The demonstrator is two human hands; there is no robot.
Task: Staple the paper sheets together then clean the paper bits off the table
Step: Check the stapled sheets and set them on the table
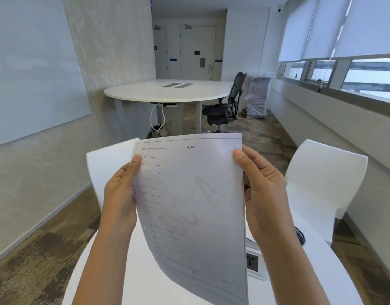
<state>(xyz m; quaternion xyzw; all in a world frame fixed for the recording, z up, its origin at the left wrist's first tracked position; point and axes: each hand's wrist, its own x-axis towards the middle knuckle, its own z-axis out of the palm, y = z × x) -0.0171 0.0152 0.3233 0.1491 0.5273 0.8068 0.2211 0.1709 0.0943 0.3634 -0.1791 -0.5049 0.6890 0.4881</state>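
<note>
Above the near table [143, 274], the paper sheets [189, 205] stood lifted, printed face toward us. Left grip [120, 190] pinched the left edge, right grip [264, 190] the right, thumbs on the front. Risk, as we judged it: the lower half bowed loose, so edges could slip out of register before stapling, and a slack pinch might drop a sheet. Counts: two grips; sheets uncountable, one face showing; two white chairs [321, 177] beyond; one dark object [299, 236] half hidden; no paper bits seen.
</note>
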